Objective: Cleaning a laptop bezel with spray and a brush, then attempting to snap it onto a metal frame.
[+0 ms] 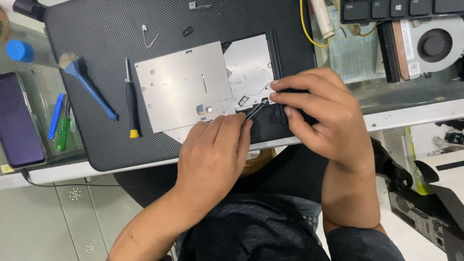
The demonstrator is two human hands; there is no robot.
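The step in hand looks like picking a small part loose at the optical drive [193, 87], which lies on the black laptop lid [145, 43]. The left hand [212, 145] has its fingers clamped on tweezers [254, 110], tips pointing to 1 o'clock. The right hand [319, 111] presses closed fingertips on the black bezel [276, 63] at the drive's 3 o'clock edge. The next move probably calls for a fine, steady pull.

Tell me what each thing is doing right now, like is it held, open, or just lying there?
Left hand: pinching the tweezers.
Tweezers: held, tips at the drive's edge.
Right hand: fingertips pressing the drive's black front edge.
Optical drive: lying flat on the laptop, tray partly slid out.
Laptop: closed, lying flat.
Screwdriver: lying loose, untouched.
Blue brush: lying loose.
Phone: screen dark.
Fan: exposed; spinning or not, cannot tell.
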